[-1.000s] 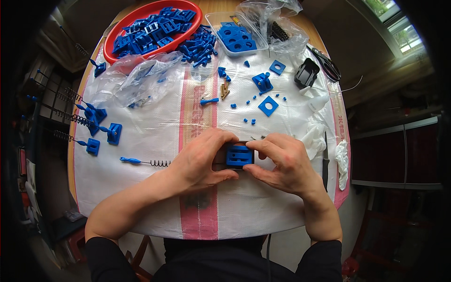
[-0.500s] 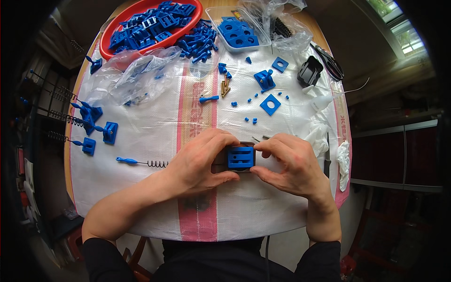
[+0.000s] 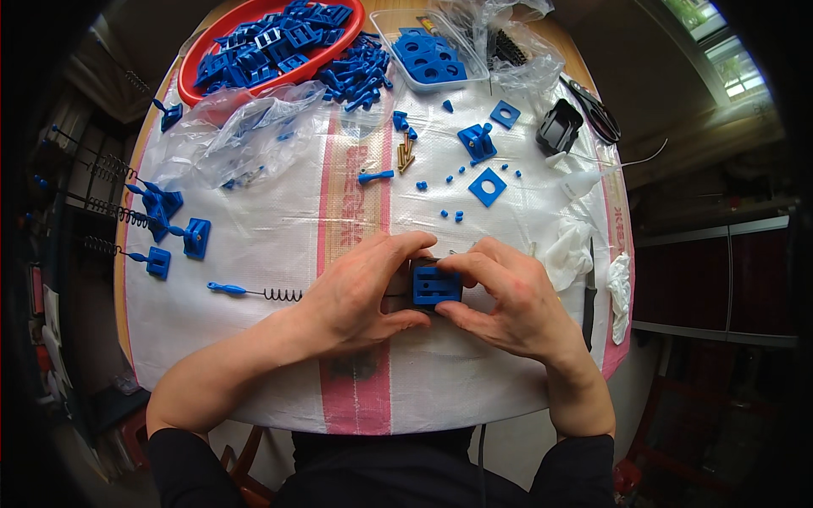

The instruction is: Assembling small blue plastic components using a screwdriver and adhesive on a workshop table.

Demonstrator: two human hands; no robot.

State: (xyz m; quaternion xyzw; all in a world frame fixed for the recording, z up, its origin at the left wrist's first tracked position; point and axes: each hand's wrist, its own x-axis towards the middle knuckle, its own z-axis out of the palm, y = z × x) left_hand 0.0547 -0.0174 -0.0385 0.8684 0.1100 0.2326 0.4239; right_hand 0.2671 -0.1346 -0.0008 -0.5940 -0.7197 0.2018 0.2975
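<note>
A blue slotted plastic block (image 3: 434, 289), set against a dark part mostly hidden beneath it, sits between my hands near the middle of the table. My left hand (image 3: 364, 288) curls around its left side, thumb in front and fingers behind. My right hand (image 3: 512, 292) pinches its right side, index finger on the far corner and thumb at the near corner. A thin wire with a coiled spring (image 3: 282, 295) emerges on the left of my left hand and ends in a blue tapered piece (image 3: 226, 289). Small metal tips partly show behind my right fingers.
Finished-looking blue blocks with springs (image 3: 196, 239) lie at the left. Beyond my hands are small blue bits (image 3: 459, 218), square plates (image 3: 487, 187) and brass pins (image 3: 406, 152). A red basin (image 3: 188, 80), clear tub (image 3: 415, 87), scissors (image 3: 600, 118) and white crumpled cloth (image 3: 566, 258) lie around.
My right hand has shifted left, its fingers now lapping over the block's right side. The block looks slightly tilted and moved off the dark part. My left hand has barely moved.
</note>
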